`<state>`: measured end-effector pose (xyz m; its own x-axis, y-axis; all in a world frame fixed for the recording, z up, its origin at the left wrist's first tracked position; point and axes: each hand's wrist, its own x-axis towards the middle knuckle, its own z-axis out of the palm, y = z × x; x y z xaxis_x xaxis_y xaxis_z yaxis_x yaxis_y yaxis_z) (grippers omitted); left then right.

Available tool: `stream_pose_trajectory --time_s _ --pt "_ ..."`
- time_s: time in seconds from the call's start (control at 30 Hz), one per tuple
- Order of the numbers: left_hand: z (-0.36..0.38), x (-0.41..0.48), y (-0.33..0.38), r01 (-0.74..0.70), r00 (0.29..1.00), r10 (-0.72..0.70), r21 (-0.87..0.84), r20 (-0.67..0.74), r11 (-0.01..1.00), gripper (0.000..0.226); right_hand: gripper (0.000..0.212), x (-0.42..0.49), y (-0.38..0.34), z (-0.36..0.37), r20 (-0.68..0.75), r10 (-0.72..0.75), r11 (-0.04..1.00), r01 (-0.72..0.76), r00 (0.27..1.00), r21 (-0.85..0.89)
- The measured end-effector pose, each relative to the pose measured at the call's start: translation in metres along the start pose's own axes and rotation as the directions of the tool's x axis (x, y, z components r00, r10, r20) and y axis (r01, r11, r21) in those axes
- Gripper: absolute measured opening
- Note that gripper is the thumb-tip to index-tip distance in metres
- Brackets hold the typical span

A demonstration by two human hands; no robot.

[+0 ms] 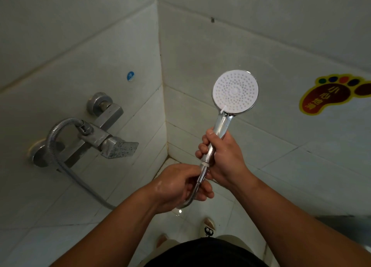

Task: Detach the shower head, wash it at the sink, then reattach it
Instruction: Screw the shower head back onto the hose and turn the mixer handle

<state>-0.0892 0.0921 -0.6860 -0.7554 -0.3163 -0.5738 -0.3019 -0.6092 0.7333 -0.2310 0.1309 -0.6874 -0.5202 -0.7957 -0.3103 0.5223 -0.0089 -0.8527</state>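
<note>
Foot-shaped warning sticker point(331, 95) on the right wall tiles — small blue round sticker point(130, 76) left.

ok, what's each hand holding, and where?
Right hand grips the shower head by its handle; left hand pinches the hose nut at the handle's base.

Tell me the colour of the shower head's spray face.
White, dotted with small nozzle holes, on the shower head ringed in chrome; it shows clearly in the head view.
</note>
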Motion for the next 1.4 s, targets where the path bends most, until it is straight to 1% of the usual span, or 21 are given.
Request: stream_pose_trajectory --time_s 0.1,0.13,0.2,0.27,0.3,0.37,0.43,0.5,0.57,0.63,0.73,0.77,0.8,0.9,0.97,1.07,1.17,1.23,1.3,1.33,1.4 --pt "-0.008 0.0 0.001 -0.003 0.998 -0.002 0.091 0.057 0.996 0.025 0.008 -0.002 0.002 0.002 0.006 0.017 0.999 -0.017 1.0 0.043" --pt "-0.009 0.0 0.002 -0.004 0.999 0.0 0.106 0.036 0.994 0.018 0.008 -0.002 0.002 0.003 0.006 0.019 0.999 -0.019 1.0 0.05" --pt "-0.01 0.003 0.001 -0.019 0.997 0.029 0.154 -0.066 0.988 0.007 0.008 -0.003 0.002 0.003 0.005 0.012 0.999 -0.012 1.0 0.043" --pt "-0.009 0.005 0.001 -0.037 0.983 0.078 0.239 -0.165 0.97 0.019 0.008 -0.003 0.004 0.004 0.003 0.009 0.999 -0.009 1.0 0.038" --pt "-0.007 0.006 0.001 -0.033 0.978 0.085 0.264 -0.188 0.964 0.024 0.008 -0.004 0.005 0.004 0.002 0.018 0.999 -0.018 1.0 0.05" --pt "0.0 0.007 0.003 -0.004 0.986 0.051 0.281 -0.16 0.96 0.02 0.009 -0.004 0.006 0.005 0.006 0.046 0.994 -0.047 0.999 0.099" --pt "0.007 0.005 0.006 0.054 0.997 -0.032 0.309 -0.075 0.95 0.009 0.01 -0.005 0.007 0.006 0.011 0.061 0.991 -0.062 0.998 0.12" --pt "0.009 0.005 0.008 0.114 0.993 -0.115 0.268 -0.013 0.957 0.009 0.01 -0.006 0.009 0.006 0.021 0.061 0.992 -0.063 0.998 0.113" --pt "0.009 0.005 0.009 0.152 0.986 -0.162 0.213 0.034 0.965 0.009 0.01 -0.007 0.011 0.003 0.04 0.052 0.994 -0.055 0.998 0.094" --pt "0.009 0.006 0.005 0.144 0.986 -0.16 0.248 0.044 0.958 0.015 0.009 -0.007 0.012 0.001 0.052 0.022 0.999 -0.024 0.998 0.04" --pt "0.012 0.01 -0.004 0.063 0.996 -0.038 0.336 -0.078 0.94 0.016 0.009 -0.004 0.012 -0.002 0.04 0.007 0.999 -0.005 0.999 -0.035" --pt "0.012 0.01 -0.006 0.047 0.995 -0.015 0.315 -0.102 0.948 0.015 0.009 -0.003 0.012 -0.003 0.031 0.014 0.999 -0.013 0.999 -0.035" --pt "0.011 0.01 -0.006 0.053 0.995 -0.029 0.25 -0.1 0.967 0.015 0.009 -0.002 0.012 -0.004 0.025 0.023 0.999 -0.022 0.999 -0.029" --pt "0.002 0.008 -0.003 0.143 0.989 -0.141 -0.028 0.043 0.989 0.022 0.009 -0.001 0.012 -0.008 0.017 0.059 0.998 -0.059 0.998 -0.003" --pt "-0.006 0.004 -0.002 0.142 0.985 -0.132 -0.084 0.109 0.986 0.028 0.009 -0.001 0.012 -0.01 0.02 0.085 0.996 -0.086 0.996 0.025" --pt "-0.011 0.002 -0.003 0.079 0.992 -0.081 0.027 0.096 0.997 0.022 0.008 -0.002 0.012 -0.009 0.02 0.097 0.994 -0.098 0.995 0.045" --pt "-0.014 0.004 -0.004 0.032 0.999 -0.03 0.143 -0.021 0.989 0.005 0.008 -0.003 0.013 -0.005 0.017 0.086 0.996 -0.086 0.996 0.032" --pt "-0.013 0.007 -0.005 0.023 0.992 0.003 0.211 -0.124 0.977 0.017 0.009 -0.005 0.013 -0.002 0.028 0.082 0.996 -0.083 0.996 0.04" --pt "-0.008 0.01 -0.004 0.035 0.983 0.018 0.285 -0.181 0.958 0.026 0.009 -0.006 0.013 0.001 0.043 0.093 0.993 -0.096 0.995 0.075" --pt "-0.005 0.01 -0.003 0.048 0.985 0.007 0.312 -0.174 0.949 0.023 0.01 -0.007 0.013 0.003 0.048 0.1 0.99 -0.104 0.994 0.094" --pt "-0.001 0.01 0.0 0.086 0.994 -0.059 0.347 -0.088 0.934 0.019 0.01 -0.008 0.014 0.007 0.055 0.106 0.986 -0.112 0.993 0.122"
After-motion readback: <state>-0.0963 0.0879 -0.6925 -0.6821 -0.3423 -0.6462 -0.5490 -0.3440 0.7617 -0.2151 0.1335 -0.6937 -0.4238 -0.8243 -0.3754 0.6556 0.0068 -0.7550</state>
